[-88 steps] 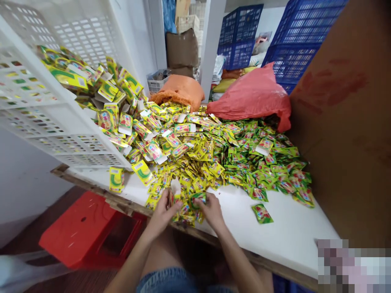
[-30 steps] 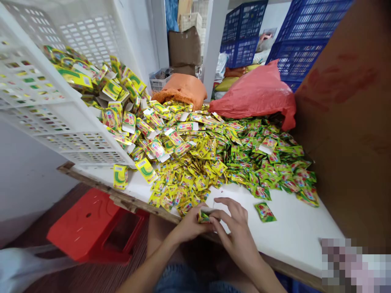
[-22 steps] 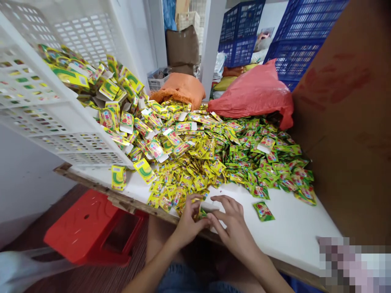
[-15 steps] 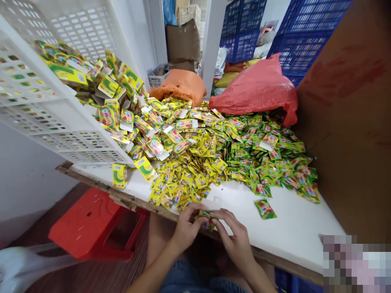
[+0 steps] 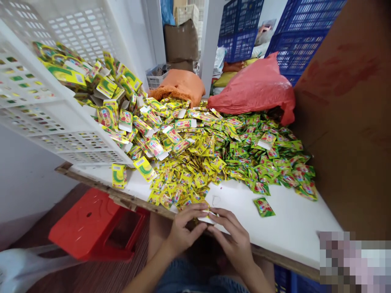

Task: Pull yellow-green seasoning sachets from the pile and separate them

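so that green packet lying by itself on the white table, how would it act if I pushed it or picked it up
The green packet would probably flex, since it looks like thin film. Its shiny wrapper may slide over the smooth white table. Lying flat, it seems unlikely to roll.

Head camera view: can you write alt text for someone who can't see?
A person's left hand and right hand hold a small carton at the edge of a white table. Beyond lie yellow sachets, green sachets to their right, and yellow boxes spilling from a white crate at left; an orange sack and red bag lie behind.
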Motion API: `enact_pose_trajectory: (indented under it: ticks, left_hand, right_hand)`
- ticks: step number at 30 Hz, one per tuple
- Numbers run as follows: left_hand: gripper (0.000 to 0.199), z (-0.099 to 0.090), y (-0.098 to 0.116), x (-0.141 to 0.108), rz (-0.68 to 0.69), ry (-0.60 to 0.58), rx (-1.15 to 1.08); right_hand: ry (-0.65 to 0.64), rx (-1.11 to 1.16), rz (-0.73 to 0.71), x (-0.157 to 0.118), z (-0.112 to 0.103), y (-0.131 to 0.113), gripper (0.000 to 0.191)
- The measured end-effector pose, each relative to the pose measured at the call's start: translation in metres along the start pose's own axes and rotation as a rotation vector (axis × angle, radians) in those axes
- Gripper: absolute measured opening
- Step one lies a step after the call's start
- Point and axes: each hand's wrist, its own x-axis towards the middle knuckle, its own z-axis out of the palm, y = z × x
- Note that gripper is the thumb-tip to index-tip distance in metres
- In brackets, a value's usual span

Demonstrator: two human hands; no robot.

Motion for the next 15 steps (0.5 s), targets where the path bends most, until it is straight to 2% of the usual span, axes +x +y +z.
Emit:
enact_pose_trajectory:
  ticks: [3,10,15]
  left_hand:
    - [0.022,-0.001,0.005,0.001,-0.002,0.022,0.024]
    - [0.012,0.005,0.008,0.006,-0.113,0.130,-0.032]
    - [0.015,0.002,-0.006,0.002,-0.026,0.107,-0.041]
  right_hand:
    - [0.040,-0.029,0.015,0.001,0.002,-0.003,0.021]
    - [0.059,-0.074,0.072,0.008,-0.002,-0.009,0.014]
    - [0.070,-0.034,0.043,-0.001,0.009,0.001,0.020]
